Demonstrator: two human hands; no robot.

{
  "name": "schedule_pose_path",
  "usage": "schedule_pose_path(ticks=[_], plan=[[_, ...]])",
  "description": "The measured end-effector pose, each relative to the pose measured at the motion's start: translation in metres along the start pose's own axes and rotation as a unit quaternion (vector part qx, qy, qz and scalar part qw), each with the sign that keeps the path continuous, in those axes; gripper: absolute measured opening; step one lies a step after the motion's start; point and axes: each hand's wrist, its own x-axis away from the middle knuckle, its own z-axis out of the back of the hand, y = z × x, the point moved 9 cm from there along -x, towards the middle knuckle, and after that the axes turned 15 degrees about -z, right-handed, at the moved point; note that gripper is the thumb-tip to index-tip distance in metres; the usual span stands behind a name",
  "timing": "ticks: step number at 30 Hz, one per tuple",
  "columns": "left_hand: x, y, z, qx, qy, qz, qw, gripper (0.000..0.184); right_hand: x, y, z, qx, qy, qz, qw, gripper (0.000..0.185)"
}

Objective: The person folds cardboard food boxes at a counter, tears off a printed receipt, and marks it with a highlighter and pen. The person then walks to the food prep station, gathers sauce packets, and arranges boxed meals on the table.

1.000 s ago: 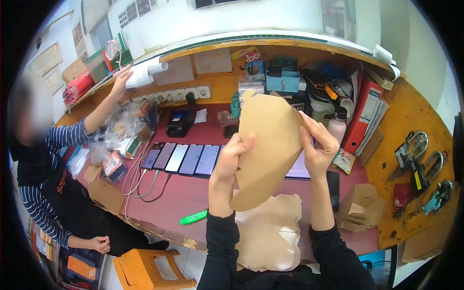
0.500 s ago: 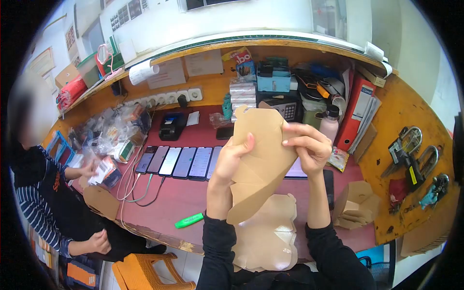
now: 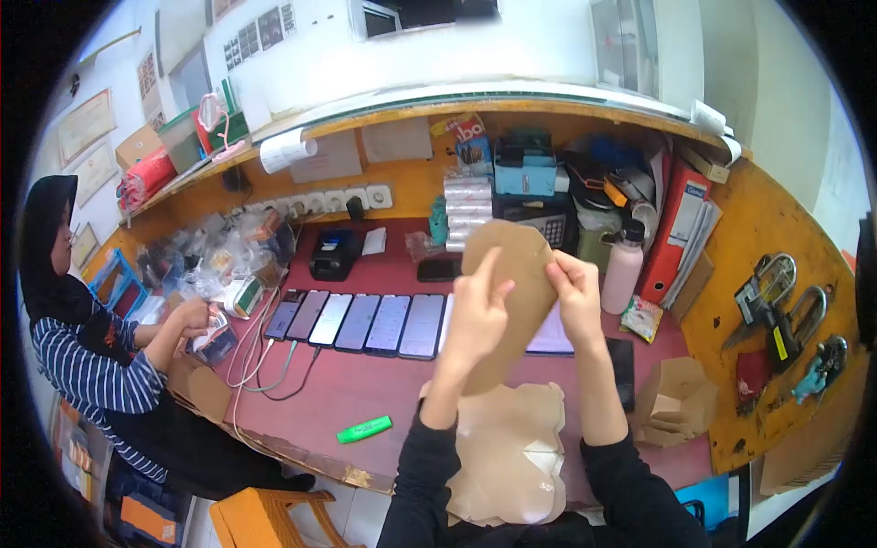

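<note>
A brown cardboard piece [image 3: 513,297] is held up above the desk between my two hands. My left hand [image 3: 479,315] presses on its face at the left side, with the index finger pointing upward along it. Fingers and thumb of my right hand [image 3: 575,290] pinch its upper right edge. Below lies a flat stack of unfolded cardboard blanks [image 3: 507,457] with a shiny surface, at the desk's front edge. A partly folded cardboard box [image 3: 678,402] stands to the right.
A row of phones [image 3: 370,324] with cables crosses the desk. Nearer lie a green marker [image 3: 364,429] and a dark tablet-like object [image 3: 621,374]. A pink bottle [image 3: 622,269] stands at the back right. A co-worker [image 3: 100,356] is at the left, near plastic-wrapped goods [image 3: 215,256].
The cardboard piece has turned and looks narrower. My left hand has shifted across its face and my right hand now pinches the edge. The co-worker's hands have come together.
</note>
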Motion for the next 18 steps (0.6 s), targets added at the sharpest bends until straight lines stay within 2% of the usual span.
schedule_pose_path(ticks=[2,4,6,8,9,10,11,12,13,14,16,18], plan=[[-0.003,0.015,-0.001,0.018,-0.004,0.009,1.000,0.038,0.002,-0.010,0.008,0.044,0.071,0.032,0.996,0.023],[-0.004,0.022,-0.004,-0.001,-0.031,-0.045,0.999,0.039,0.002,-0.010,0.008,0.026,0.048,0.018,0.998,0.025],[-0.005,0.026,-0.009,0.024,-0.045,-0.046,0.998,0.041,0.001,-0.009,0.009,0.010,0.025,0.003,1.000,0.028],[0.002,0.016,-0.023,0.095,-0.094,0.026,0.991,0.043,0.005,-0.014,0.032,0.004,0.136,0.060,0.989,0.033],[0.002,0.019,-0.022,0.072,-0.047,-0.053,0.995,0.041,0.002,-0.011,0.050,-0.030,0.169,0.062,0.983,0.033],[-0.001,0.025,-0.014,0.068,-0.045,-0.059,0.995,0.041,0.001,-0.011,0.068,-0.064,0.201,0.064,0.975,0.034],[0.001,0.022,-0.018,0.064,-0.119,0.003,0.991,0.036,0.001,-0.012,0.083,-0.132,0.222,0.072,0.964,0.034],[0.008,0.017,-0.024,0.060,-0.191,0.066,0.978,0.032,-0.001,-0.022,0.086,-0.080,0.220,0.060,0.970,0.029],[0.006,0.023,-0.020,0.035,-0.171,0.022,0.984,0.025,0.007,-0.042,0.081,0.035,0.277,0.142,0.950,0.032],[0.004,0.025,-0.020,0.035,-0.168,0.018,0.985,0.025,0.020,-0.061,0.069,0.149,0.329,0.220,0.906,0.039],[-0.003,0.036,-0.010,-0.041,-0.114,-0.007,0.993,0.023,0.025,-0.075,0.025,0.439,0.253,0.228,0.832,0.050],[-0.006,0.042,-0.003,-0.053,-0.090,-0.029,0.994,0.021,0.030,-0.076,-0.014,0.372,0.064,0.237,0.895,0.049]])
